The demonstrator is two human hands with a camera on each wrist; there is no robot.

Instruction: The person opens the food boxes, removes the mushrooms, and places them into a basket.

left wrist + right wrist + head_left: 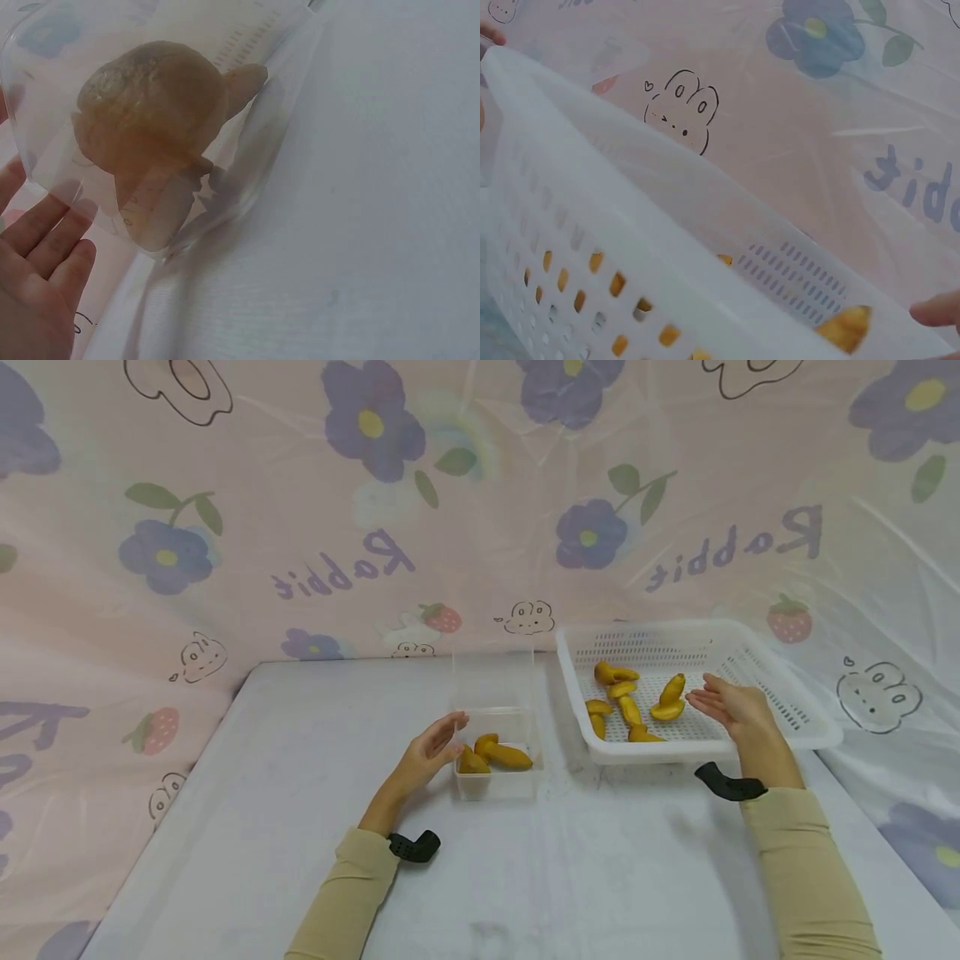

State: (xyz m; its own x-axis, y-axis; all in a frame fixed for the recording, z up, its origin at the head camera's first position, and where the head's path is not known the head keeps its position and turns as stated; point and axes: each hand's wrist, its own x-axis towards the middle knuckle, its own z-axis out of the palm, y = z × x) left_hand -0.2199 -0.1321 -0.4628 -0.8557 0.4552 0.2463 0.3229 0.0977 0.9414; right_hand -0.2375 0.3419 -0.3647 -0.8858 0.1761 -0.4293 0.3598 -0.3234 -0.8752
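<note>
Backdrop (487, 485): purple "Rabbit" printed twice, mirrored, one left of centre (342, 565), one right (735, 550). More purple lettering (33, 727) at the head view's left edge, cut off, can't read it. Right wrist view: mirrored "bit" (915, 184) on the backdrop, cropped by the frame edge.

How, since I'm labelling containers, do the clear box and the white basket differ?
The clear box has transparent, solid walls; the white basket has opaque, slotted ones. The box is smaller than the basket. Two yellow pieces show in the box; more lie in the basket. Both stand on the white table.
</note>
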